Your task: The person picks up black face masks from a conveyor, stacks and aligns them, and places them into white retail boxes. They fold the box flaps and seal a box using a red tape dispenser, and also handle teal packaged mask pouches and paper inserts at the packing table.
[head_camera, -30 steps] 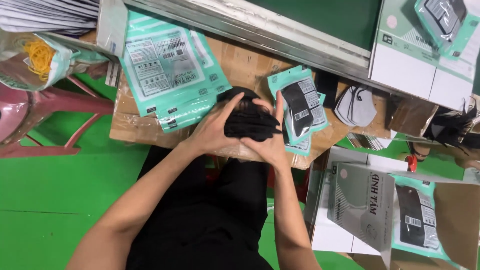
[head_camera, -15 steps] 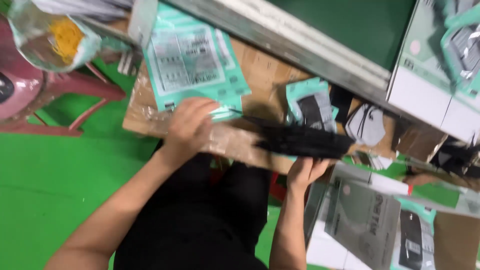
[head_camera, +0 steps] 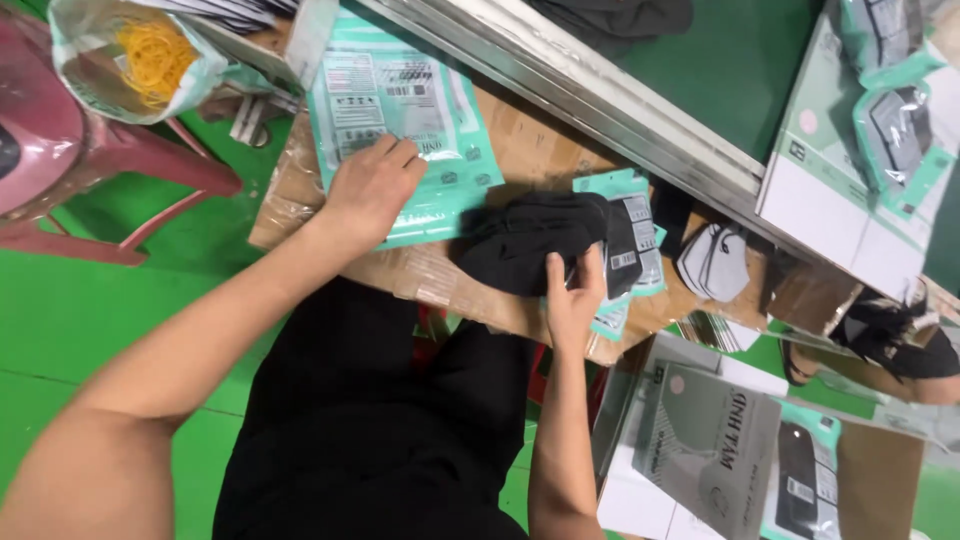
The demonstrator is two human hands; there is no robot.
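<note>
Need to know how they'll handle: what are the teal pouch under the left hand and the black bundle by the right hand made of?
Teal pouch: looks like thin glossy plastic film, with sheen and a flat printed face. Black bundle: seems soft matte fabric, folded and slumped, no shine.

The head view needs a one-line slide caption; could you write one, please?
Left hand on a teal packet, right hand on black masks atop a cardboard board.
</note>
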